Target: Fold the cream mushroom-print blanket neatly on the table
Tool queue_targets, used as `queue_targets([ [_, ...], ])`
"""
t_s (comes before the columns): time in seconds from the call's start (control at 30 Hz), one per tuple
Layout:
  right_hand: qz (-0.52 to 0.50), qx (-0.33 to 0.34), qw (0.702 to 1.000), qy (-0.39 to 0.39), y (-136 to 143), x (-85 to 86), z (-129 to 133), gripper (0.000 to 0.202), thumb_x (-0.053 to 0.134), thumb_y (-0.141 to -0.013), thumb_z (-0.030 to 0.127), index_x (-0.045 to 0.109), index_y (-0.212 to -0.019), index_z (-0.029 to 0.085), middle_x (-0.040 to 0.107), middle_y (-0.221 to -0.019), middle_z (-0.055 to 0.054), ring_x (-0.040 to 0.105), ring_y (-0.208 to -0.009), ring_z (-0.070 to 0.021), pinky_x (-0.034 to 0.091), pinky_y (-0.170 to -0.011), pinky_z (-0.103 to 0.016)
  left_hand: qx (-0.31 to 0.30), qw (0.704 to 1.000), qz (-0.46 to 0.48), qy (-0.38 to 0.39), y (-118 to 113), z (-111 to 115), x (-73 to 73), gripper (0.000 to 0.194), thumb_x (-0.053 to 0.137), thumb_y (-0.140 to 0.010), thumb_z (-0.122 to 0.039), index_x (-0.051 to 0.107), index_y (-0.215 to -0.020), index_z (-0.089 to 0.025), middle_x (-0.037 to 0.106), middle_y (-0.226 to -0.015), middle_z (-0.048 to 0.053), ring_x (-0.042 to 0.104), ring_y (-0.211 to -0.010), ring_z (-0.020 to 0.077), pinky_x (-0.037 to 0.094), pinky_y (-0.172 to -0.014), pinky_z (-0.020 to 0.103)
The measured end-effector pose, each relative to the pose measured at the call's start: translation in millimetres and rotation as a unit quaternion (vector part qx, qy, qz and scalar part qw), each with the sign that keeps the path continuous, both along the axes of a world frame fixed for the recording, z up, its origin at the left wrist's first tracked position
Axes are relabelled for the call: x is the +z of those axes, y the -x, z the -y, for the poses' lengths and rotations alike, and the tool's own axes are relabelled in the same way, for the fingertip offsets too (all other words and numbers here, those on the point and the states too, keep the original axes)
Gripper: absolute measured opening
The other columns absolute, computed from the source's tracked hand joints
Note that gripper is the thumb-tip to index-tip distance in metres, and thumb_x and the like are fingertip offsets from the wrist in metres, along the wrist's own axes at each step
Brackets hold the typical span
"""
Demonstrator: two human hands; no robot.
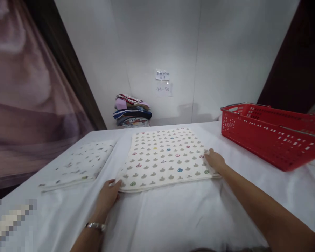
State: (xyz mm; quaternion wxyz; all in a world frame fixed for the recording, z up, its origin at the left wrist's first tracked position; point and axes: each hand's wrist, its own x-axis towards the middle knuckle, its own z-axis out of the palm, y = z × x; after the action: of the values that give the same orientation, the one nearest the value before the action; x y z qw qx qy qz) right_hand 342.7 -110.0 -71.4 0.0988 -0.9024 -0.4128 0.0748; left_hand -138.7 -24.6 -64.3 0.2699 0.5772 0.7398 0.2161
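A folded cream cloth (162,161) with rows of grey mushrooms and a few coloured ones lies flat on the white-covered table. At its near left corner is my left hand (109,194), the thumb on top and the other fingers curled at the edge, closed on the cloth. My right hand (214,161) is at the right edge, its fingers together and closed on the fabric; their undersides are hidden. To the left lies a second folded white cloth (81,162) with a small scattered print.
A red plastic basket (267,140) with metal handles stands on the table (189,217) at the right. Behind the table's far edge is a stack of folded fabrics (132,110). Paper labels (163,89) hang on the wall. A pinkish curtain (28,94) drapes at the left.
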Motion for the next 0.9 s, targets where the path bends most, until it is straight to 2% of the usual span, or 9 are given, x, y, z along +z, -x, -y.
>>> queue_targets([
  [0.1,-0.021,0.005,1.0,0.011,-2,-3.7,11,0.048,0.036,-0.091,0.044,0.042,-0.126,0.013,0.062,-0.113,-0.019,0.061,-0.101,-0.0296,0.045,-0.079,-0.037,-0.012,1.0,-0.006,0.024,-2,1,0.3,0.057,0.04,-0.081,-0.049,0.046,-0.123,-0.012,0.058,-0.055,0.001,0.062,-0.059,0.0234,0.046,-0.057,0.033],
  [0.27,-0.019,0.005,1.0,0.008,-9,-9.9,30,0.052,0.034,-0.092,0.042,0.035,-0.137,0.016,0.06,-0.117,-0.018,0.06,-0.104,-0.0298,0.045,-0.08,-0.038,-0.026,0.999,-0.021,0.003,-5,6,4.7,0.048,0.039,-0.084,-0.041,0.043,-0.124,-0.015,0.064,-0.068,0.003,0.063,-0.063,0.0216,0.046,-0.061,0.032],
  [0.4,-0.005,0.009,1.0,0.013,-13,-12.5,38,0.053,0.031,-0.093,0.045,0.038,-0.136,0.015,0.062,-0.114,-0.018,0.06,-0.102,-0.0301,0.045,-0.08,-0.038,-0.042,0.992,-0.115,-0.024,-10,13,8.0,0.048,0.04,-0.083,-0.037,0.041,-0.126,-0.016,0.067,-0.09,0.01,0.065,-0.085,0.027,0.046,-0.07,0.035],
  [0.47,0.005,0.015,1.0,0.022,-13,-12.8,40,0.051,0.029,-0.094,0.045,0.04,-0.134,0.014,0.063,-0.111,-0.018,0.061,-0.101,-0.0297,0.044,-0.08,-0.038,-0.049,0.986,-0.157,-0.02,-14,15,8.6,0.05,0.038,-0.084,-0.037,0.039,-0.129,-0.015,0.067,-0.097,0.013,0.064,-0.092,0.0296,0.046,-0.073,0.037],
  [0.67,0.004,0.003,1.0,0.008,-15,-4.3,44,0.055,0.035,-0.092,0.051,0.044,-0.132,0.014,0.064,-0.108,-0.018,0.061,-0.099,-0.0271,0.044,-0.08,-0.035,-0.058,0.978,-0.201,0.001,-22,21,15.5,0.056,0.036,-0.085,-0.044,0.037,-0.132,-0.012,0.065,-0.104,0.018,0.062,-0.098,0.0328,0.046,-0.077,0.04],
  [0.77,0.013,0.026,0.998,-0.047,-18,-0.1,55,0.053,0.039,-0.091,0.049,0.047,-0.13,0.015,0.065,-0.107,-0.015,0.061,-0.097,-0.0252,0.045,-0.08,-0.034,-0.052,0.975,-0.215,-0.014,-19,25,20.6,0.063,0.037,-0.083,-0.056,0.041,-0.13,-0.012,0.064,-0.104,0.018,0.061,-0.098,0.0352,0.047,-0.077,0.044],
  [0.83,0.024,0.083,0.988,-0.126,-18,0.4,69,0.043,0.04,-0.091,0.043,0.054,-0.123,0.017,0.065,-0.106,-0.012,0.06,-0.095,-0.0225,0.045,-0.08,-0.032,-0.055,0.972,-0.219,-0.071,-18,29,23.0,0.061,0.036,-0.083,-0.059,0.047,-0.125,-0.015,0.063,-0.105,0.015,0.059,-0.099,0.0335,0.047,-0.078,0.044],
  [0.9,0.012,0.164,0.966,-0.2,-16,-0.2,85,0.033,0.042,-0.089,0.036,0.061,-0.111,0.019,0.065,-0.105,-0.009,0.06,-0.094,-0.0202,0.046,-0.08,-0.03,-0.097,0.958,-0.217,-0.159,-22,34,23.7,0.053,0.037,-0.085,-0.054,0.052,-0.118,-0.016,0.062,-0.105,0.012,0.058,-0.1,0.0295,0.046,-0.083,0.041],
])
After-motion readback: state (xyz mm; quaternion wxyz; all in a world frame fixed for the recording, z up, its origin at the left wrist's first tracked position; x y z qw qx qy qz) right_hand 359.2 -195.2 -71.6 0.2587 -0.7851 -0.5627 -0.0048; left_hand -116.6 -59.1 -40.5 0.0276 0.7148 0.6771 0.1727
